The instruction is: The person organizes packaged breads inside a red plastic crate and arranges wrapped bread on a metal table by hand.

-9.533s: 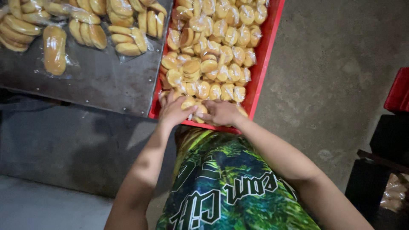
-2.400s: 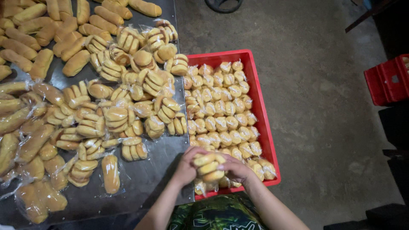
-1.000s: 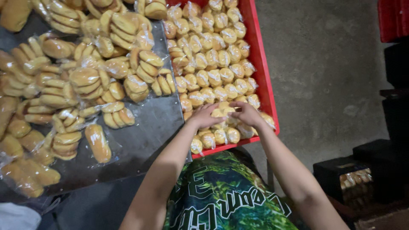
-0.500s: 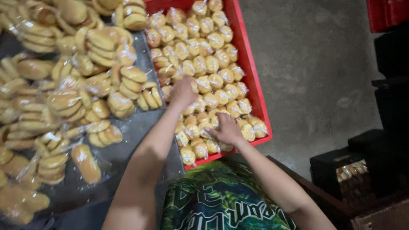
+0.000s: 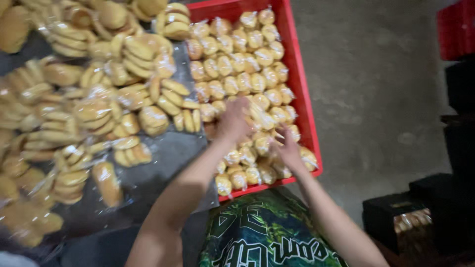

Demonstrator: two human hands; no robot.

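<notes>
since half a second ago our left hand (image 5: 232, 121) has drawn back from the upper rows toward the middle of the crate (image 5: 303, 89), and our right hand (image 5: 288, 148) has slid a little toward the near right corner; the view has also swung, so the crate sits higher and more upright.

from the head view, now: we see our left hand over the wrapped buns (image 5: 247, 74) in the middle of the red crate. it is blurred, and we cannot tell whether it grips a bun or only touches the pile. our right hand lies spread, fingers (image 5: 280, 133) open, on the buns near the crate's right wall, grasping nothing that we can make out.

the buns fill the crate in rows, with a looser heap at the near end under our hands. left of the crate, a dark table (image 5: 173, 153) carries heaps of bagged long rolls (image 5: 123, 89); one pack (image 5: 185, 118) lies just beside the crate's left edge, close to our left forearm. at right are a bare floor (image 5: 376, 99), another red crate (image 5: 457, 29) at the top corner, and dark boxes (image 5: 396, 217) lower down.
</notes>
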